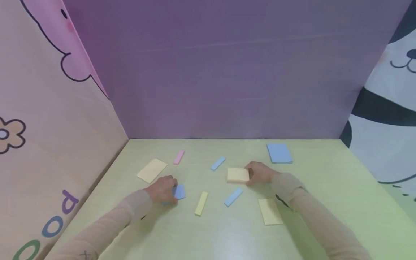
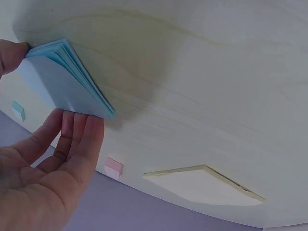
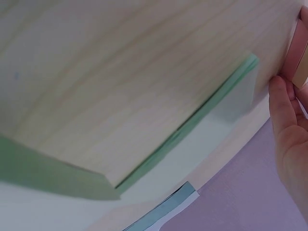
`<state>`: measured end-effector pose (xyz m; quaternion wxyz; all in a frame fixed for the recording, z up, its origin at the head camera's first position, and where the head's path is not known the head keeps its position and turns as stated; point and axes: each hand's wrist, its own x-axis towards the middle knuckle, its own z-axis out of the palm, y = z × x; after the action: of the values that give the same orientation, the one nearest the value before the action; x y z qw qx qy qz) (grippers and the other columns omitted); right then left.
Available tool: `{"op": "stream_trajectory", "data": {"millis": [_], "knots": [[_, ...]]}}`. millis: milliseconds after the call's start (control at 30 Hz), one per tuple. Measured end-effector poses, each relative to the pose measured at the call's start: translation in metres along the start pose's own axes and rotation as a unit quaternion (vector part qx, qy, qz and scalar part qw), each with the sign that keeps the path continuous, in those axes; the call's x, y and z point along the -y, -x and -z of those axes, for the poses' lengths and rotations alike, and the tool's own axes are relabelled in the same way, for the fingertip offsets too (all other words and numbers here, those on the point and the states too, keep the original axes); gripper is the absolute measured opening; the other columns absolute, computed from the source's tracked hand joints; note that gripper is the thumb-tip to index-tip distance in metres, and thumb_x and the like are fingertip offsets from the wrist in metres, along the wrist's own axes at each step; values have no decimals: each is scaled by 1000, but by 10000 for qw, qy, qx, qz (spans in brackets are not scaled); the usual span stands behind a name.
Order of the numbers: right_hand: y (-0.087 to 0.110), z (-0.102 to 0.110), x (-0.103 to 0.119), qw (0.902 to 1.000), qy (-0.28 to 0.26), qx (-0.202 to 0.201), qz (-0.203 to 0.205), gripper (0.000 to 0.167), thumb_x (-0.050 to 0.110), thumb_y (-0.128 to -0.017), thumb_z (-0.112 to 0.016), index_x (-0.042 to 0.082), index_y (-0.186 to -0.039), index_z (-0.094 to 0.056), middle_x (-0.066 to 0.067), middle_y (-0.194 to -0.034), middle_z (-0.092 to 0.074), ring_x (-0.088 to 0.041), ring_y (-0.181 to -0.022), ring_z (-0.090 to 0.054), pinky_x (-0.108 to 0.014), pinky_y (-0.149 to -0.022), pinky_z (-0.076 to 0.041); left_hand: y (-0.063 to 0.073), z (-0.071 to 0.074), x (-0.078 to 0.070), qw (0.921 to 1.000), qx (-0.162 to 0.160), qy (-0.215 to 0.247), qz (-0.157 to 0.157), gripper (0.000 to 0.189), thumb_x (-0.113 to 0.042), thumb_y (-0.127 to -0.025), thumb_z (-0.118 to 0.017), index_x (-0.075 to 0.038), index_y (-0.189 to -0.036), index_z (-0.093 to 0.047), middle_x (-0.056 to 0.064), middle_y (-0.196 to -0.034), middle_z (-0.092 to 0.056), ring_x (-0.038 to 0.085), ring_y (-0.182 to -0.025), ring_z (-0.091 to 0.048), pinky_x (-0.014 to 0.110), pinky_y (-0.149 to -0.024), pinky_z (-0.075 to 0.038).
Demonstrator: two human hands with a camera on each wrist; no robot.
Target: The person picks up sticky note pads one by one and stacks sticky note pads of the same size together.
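At the left of the table, my left hand (image 1: 163,189) pinches a blue sticky-note pad (image 1: 180,192) by two opposite edges, thumb on one and fingertips on the other. The left wrist view shows the same pad (image 2: 67,84) tilted, its sheets slightly fanned at a corner. Right of centre, my right hand (image 1: 261,172) grips the right side of a square cream sticky-note pad (image 1: 238,174). Part of that pad (image 3: 296,55) shows at the edge of the right wrist view, between thumb and fingers, with a pinkish side.
Around the hands lie narrow sticky-note strips: pink (image 1: 179,157), yellow (image 1: 201,203) and two blue, one farther back (image 1: 218,163), one nearer (image 1: 233,197). A peach pad (image 1: 152,170) lies back left, a blue square pad (image 1: 279,153) back right, a yellow pad (image 1: 270,211) front right.
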<state>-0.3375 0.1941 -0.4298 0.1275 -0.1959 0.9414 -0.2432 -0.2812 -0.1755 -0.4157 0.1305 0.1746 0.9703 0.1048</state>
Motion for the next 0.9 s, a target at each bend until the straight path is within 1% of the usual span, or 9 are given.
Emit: {"op": "stream_trajectory", "data": {"millis": [233, 400, 533, 767, 900], "knots": [[0, -2, 1, 10000, -52, 45, 27, 50, 19, -67, -79, 0, -108, -59, -10, -104, -60, -25, -98, -54, -44, -93, -42, -6, 2, -2, 9999, 4, -21, -135, 47, -24, -57, -82, -5, -94, -60, 2, -83, -52, 15, -73, -49, 28, -66, -47], [1, -2, 0, 10000, 35, 5, 2, 48, 20, -67, -79, 2, -107, -60, -8, -103, -60, -23, -97, -54, -43, -92, -43, -17, 7, -10, 9991, -221, -100, -343, 52, -27, -58, -83, -3, -99, -61, 3, -85, -54, 16, -74, -51, 28, -68, -48], [2, -1, 0, 9999, 37, -2, 106, 47, 20, -67, -79, 1, -106, -61, -9, -103, -60, -24, -97, -54, -44, -91, -43, -25, 15, -21, 9975, -409, -150, -554, 52, -26, -60, -82, -2, -101, -61, 3, -87, -55, 16, -75, -51, 29, -70, -47], [3, 0, 1, 9999, 18, -4, 143, 46, 19, -66, -79, 1, -104, -61, -8, -100, -60, -22, -95, -54, -43, -91, -43, -34, 26, -42, 9958, -417, -88, -806, 51, -24, -63, -80, -2, -105, -62, 4, -90, -57, 14, -77, -52, 27, -72, -49], [4, 0, 1, 9998, 41, -19, 209, 45, 18, -66, -79, 1, -103, -61, -8, -99, -60, -22, -94, -54, -43, -90, -43, -38, 28, -54, 9925, -489, -176, -1108, 50, -25, -63, -80, -1, -104, -62, 4, -89, -58, 14, -77, -53, 27, -72, -49]]}}
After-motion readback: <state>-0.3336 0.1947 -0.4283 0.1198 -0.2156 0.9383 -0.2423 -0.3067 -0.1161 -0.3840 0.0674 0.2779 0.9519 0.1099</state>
